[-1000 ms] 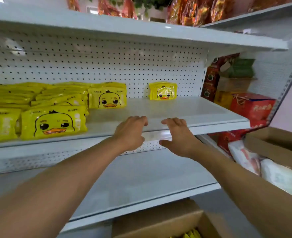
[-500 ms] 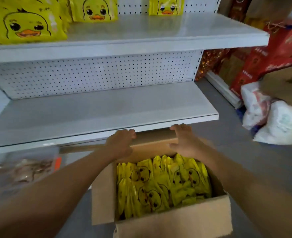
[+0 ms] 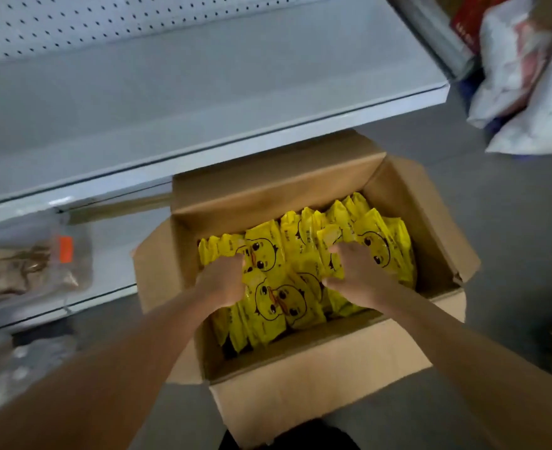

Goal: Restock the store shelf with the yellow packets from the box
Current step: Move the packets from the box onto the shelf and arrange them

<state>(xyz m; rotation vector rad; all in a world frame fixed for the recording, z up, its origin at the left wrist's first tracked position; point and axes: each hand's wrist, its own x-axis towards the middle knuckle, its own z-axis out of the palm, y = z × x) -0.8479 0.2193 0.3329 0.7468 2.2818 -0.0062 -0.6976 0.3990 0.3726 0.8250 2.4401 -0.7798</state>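
Down inside the open cardboard box, both hands are buried among the yellow packets, which stand packed on edge in rows with their duck faces showing. The left hand has its fingers curled down into the packets at its own side of the stack, and the right hand curls its fingers over the tops of a few packets just across from it; each looks to be grasping packets, though the fingertips are hidden in the wrappers, so how many each holds cannot be told. Between the 2 hands lies a bundle with 1 large duck face, and that is likely the batch being gathered. To do this well, the hands should squeeze toward each other so the slippery wrappers are clamped flat as 1 block, thumbs low on the near faces, then lift straight up, clear of the flap beyond the knuckles. Slack packets at the outer edges of the grip may slide out, so taking fewer is safer. Above and beyond the hands runs the white shelf; the packets are meant for the store shelving, not yet reached. Off beyond the right wrist sit white sacks on the floor
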